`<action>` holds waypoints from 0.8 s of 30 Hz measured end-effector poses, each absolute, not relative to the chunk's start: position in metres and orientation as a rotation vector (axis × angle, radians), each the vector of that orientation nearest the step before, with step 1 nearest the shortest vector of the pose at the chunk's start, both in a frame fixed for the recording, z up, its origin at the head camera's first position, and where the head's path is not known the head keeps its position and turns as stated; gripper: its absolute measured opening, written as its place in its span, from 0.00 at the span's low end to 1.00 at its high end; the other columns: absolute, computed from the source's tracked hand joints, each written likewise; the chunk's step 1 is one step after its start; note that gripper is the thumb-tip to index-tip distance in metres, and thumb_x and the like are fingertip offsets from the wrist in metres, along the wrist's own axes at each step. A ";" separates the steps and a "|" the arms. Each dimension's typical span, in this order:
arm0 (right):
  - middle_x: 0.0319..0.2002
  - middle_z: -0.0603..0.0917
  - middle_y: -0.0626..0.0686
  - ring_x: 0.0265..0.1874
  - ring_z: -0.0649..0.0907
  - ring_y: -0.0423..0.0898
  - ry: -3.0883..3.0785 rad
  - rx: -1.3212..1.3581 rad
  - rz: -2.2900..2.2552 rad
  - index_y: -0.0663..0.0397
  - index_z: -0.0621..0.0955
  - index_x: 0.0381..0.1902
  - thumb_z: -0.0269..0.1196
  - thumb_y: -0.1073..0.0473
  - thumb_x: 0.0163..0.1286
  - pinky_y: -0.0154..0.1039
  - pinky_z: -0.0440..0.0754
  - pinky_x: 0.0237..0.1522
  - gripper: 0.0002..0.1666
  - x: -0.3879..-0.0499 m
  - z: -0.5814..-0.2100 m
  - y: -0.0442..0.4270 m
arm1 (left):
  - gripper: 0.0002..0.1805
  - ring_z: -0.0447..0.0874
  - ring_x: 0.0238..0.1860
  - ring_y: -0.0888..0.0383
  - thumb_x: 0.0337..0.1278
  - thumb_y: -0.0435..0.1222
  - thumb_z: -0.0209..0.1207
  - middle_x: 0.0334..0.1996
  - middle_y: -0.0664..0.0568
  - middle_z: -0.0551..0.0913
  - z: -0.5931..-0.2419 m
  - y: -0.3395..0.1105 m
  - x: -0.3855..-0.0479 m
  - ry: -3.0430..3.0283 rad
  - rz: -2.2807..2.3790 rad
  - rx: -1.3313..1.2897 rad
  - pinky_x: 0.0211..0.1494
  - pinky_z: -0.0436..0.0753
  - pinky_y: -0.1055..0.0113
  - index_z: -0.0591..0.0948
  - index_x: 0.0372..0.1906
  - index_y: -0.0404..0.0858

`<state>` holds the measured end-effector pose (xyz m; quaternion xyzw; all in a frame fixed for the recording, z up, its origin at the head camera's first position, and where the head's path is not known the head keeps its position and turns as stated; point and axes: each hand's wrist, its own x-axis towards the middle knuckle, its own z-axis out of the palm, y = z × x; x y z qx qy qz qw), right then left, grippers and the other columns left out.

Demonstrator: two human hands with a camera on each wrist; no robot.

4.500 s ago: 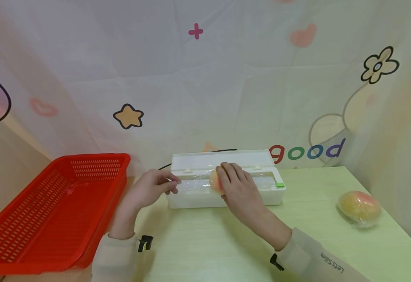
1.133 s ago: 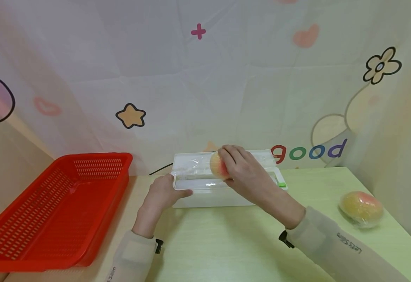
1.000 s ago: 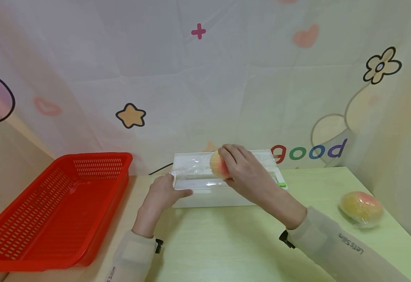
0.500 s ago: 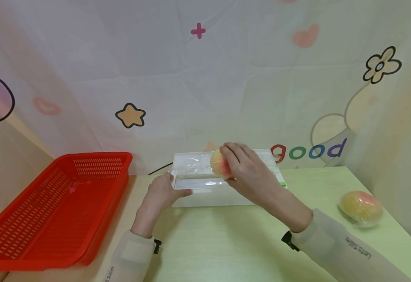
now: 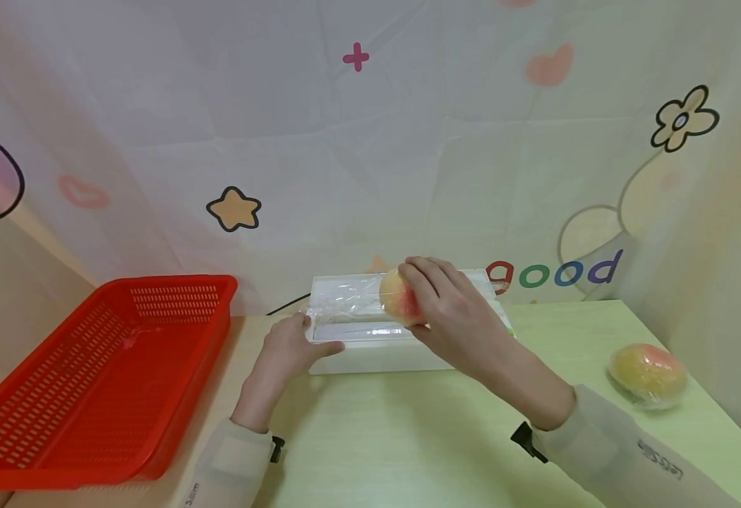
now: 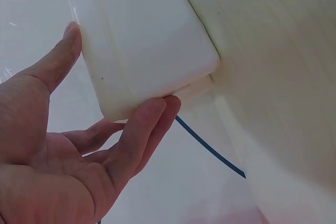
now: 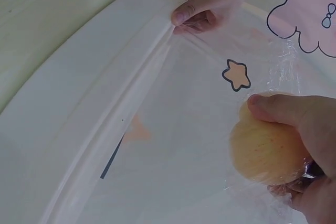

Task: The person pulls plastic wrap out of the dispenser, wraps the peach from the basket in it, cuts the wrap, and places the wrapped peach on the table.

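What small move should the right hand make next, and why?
Probably ease the held fruit slightly away from the white box: the right hand grips it, the left hand holds the box's left end, and clear film spans between box and fruit.

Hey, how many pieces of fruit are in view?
2. One fruit is in the right hand, by the white box; the second fruit sits film-wrapped on the table, toward the right. No others show.

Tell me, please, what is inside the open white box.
The head view shows what looks like a pale roll in the left part of the white box. The right hand, holding the fruit, covers most of the right part, hiding its contents.
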<state>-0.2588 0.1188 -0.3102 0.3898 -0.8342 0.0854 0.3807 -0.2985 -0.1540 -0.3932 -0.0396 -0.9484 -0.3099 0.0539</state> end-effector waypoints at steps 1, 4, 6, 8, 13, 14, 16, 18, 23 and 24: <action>0.58 0.80 0.65 0.59 0.78 0.62 -2.125 0.996 0.219 0.69 0.76 0.60 0.85 0.63 0.44 0.51 0.79 0.60 0.47 -0.258 -0.310 0.119 | 0.44 0.81 0.46 0.43 0.51 0.50 0.77 0.56 0.35 0.82 -0.393 -0.155 -0.299 -2.882 -0.942 -0.116 0.43 0.82 0.53 0.75 0.66 0.27; 0.58 0.80 0.65 0.59 0.78 0.62 -2.116 0.998 0.224 0.69 0.75 0.60 0.85 0.64 0.45 0.51 0.79 0.60 0.46 -0.256 -0.308 0.119 | 0.44 0.81 0.46 0.42 0.51 0.50 0.77 0.56 0.34 0.82 -0.393 -0.156 -0.299 -2.883 -0.947 -0.109 0.43 0.82 0.53 0.74 0.65 0.26; 0.58 0.80 0.65 0.59 0.78 0.62 -2.110 0.998 0.233 0.69 0.75 0.60 0.84 0.64 0.45 0.51 0.79 0.60 0.46 -0.254 -0.307 0.120 | 0.44 0.80 0.45 0.43 0.50 0.50 0.77 0.55 0.35 0.82 -0.394 -0.156 -0.299 -2.880 -0.960 -0.108 0.42 0.82 0.54 0.74 0.66 0.27; 0.59 0.80 0.65 0.59 0.78 0.62 -2.104 0.996 0.248 0.69 0.75 0.60 0.84 0.65 0.44 0.51 0.79 0.60 0.46 -0.252 -0.306 0.120 | 0.45 0.80 0.45 0.42 0.50 0.50 0.77 0.56 0.34 0.82 -0.393 -0.155 -0.299 -2.879 -0.969 -0.109 0.42 0.82 0.54 0.74 0.66 0.27; 0.58 0.80 0.65 0.59 0.78 0.62 -2.079 0.996 0.292 0.69 0.76 0.60 0.85 0.66 0.43 0.52 0.80 0.59 0.46 -0.246 -0.304 0.122 | 0.44 0.80 0.46 0.43 0.50 0.49 0.77 0.56 0.34 0.82 -0.394 -0.155 -0.300 -2.876 -0.973 -0.105 0.43 0.83 0.53 0.74 0.66 0.27; 0.59 0.80 0.65 0.59 0.78 0.62 -2.073 0.998 0.295 0.69 0.76 0.60 0.85 0.66 0.42 0.52 0.80 0.59 0.46 -0.245 -0.303 0.122 | 0.44 0.80 0.45 0.43 0.50 0.50 0.77 0.56 0.35 0.82 -0.394 -0.155 -0.300 -2.875 -0.966 -0.104 0.43 0.83 0.53 0.75 0.65 0.27; 0.58 0.80 0.66 0.59 0.78 0.62 -2.060 1.004 0.299 0.69 0.76 0.60 0.85 0.66 0.43 0.53 0.80 0.58 0.46 -0.244 -0.302 0.122 | 0.43 0.80 0.45 0.43 0.49 0.50 0.77 0.54 0.36 0.83 -0.395 -0.155 -0.300 -2.872 -0.954 -0.103 0.43 0.83 0.53 0.76 0.64 0.27; 0.58 0.80 0.66 0.59 0.78 0.63 -2.050 1.007 0.295 0.69 0.76 0.59 0.85 0.67 0.42 0.53 0.81 0.58 0.46 -0.242 -0.301 0.123 | 0.42 0.80 0.44 0.43 0.49 0.50 0.77 0.52 0.36 0.83 -0.395 -0.155 -0.300 -2.869 -0.942 -0.105 0.43 0.82 0.53 0.77 0.62 0.27; 0.59 0.79 0.66 0.60 0.78 0.62 -2.039 1.007 0.290 0.69 0.76 0.60 0.86 0.67 0.41 0.53 0.81 0.57 0.48 -0.237 -0.298 0.124 | 0.41 0.80 0.45 0.43 0.49 0.50 0.77 0.52 0.35 0.83 -0.395 -0.155 -0.299 -2.869 -0.935 -0.101 0.45 0.82 0.51 0.78 0.62 0.27; 0.59 0.79 0.66 0.60 0.77 0.62 -2.036 1.010 0.290 0.69 0.76 0.60 0.85 0.67 0.41 0.52 0.81 0.58 0.48 -0.236 -0.298 0.124 | 0.41 0.81 0.45 0.42 0.49 0.50 0.77 0.52 0.36 0.83 -0.395 -0.154 -0.299 -2.869 -0.933 -0.101 0.45 0.82 0.51 0.78 0.62 0.28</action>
